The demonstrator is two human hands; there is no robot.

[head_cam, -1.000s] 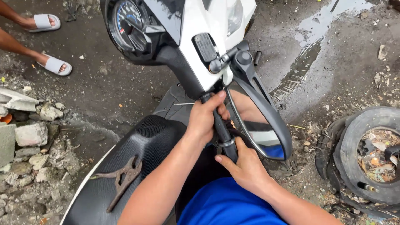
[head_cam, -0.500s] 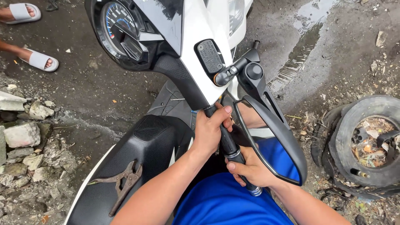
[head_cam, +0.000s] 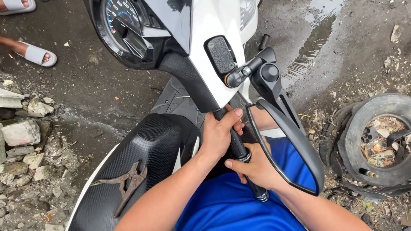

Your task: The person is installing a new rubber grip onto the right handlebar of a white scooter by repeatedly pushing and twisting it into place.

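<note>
The person's left hand [head_cam: 219, 133] is wrapping around the upper part of a black handlebar grip [head_cam: 238, 150] on a white scooter [head_cam: 209, 51], with the fingers curled shut round it and the thumb lying along the top, just below the point where the bar is meeting the white bodywork. The right hand [head_cam: 257, 167] is clasping the same grip lower down, its fingers closed round the bar and the thumb pressing across the front. The two hands are sitting just beside each other, close enough that whether they are touching cannot be told. The grip is slanting down and to the right between them, and its metal end cap [head_cam: 261, 196] is sticking out below the right hand, over the person's blue clothing [head_cam: 231, 205].

A large black mirror [head_cam: 286, 145] is hanging just right of the hands, its stem rising to a joint on the bar. The round speedometer [head_cam: 122, 21] is showing at the top of the frame (its dial is partly cut off). A pair of rusty pliers [head_cam: 127, 183] is lying on the black seat [head_cam: 124, 171], well apart from both hands. An old tyre [head_cam: 376, 145] full of litter is lying on the wet ground at the right. Another person's feet in pale sandals [head_cam: 37, 54] are standing at the upper left, near broken stones [head_cam: 21, 131].
</note>
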